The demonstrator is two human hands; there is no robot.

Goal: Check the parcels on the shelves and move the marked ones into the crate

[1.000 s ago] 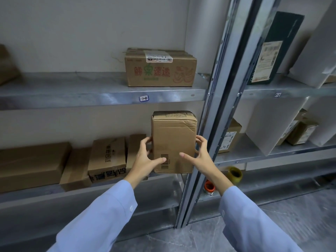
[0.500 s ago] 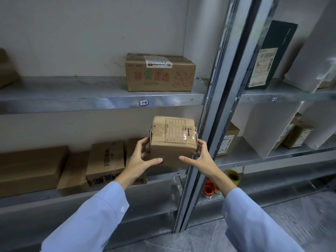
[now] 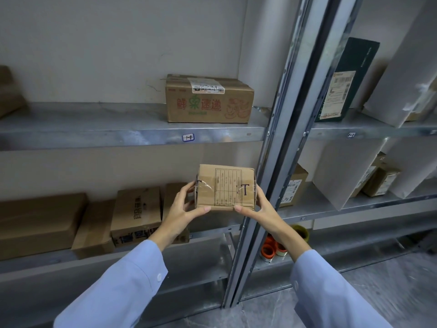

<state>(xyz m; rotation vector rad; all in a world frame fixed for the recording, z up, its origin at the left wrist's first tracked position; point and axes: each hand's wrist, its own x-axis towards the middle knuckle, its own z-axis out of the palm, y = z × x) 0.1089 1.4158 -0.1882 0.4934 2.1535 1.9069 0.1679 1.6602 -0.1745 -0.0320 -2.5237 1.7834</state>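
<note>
A small brown cardboard parcel (image 3: 225, 187) is held in the air in front of the middle shelf. Its top face is turned toward me and shows a printed grid and a hand-drawn "T" at each end under clear tape. My left hand (image 3: 183, 208) grips its left end, thumb under the front edge. My right hand (image 3: 259, 207) grips its right end the same way. No crate is in view.
A printed carton (image 3: 209, 104) sits on the upper shelf (image 3: 94, 131). Several brown boxes (image 3: 136, 214) line the middle shelf at left. A steel upright (image 3: 267, 166) stands just right of the parcel. Tape rolls (image 3: 272, 249) lie low; more parcels (image 3: 293, 185) fill the right bay.
The parcel has been tipped from standing on end, barcode side facing me, to lying flat with its marked top face toward me. Both hands stayed on its ends.
</note>
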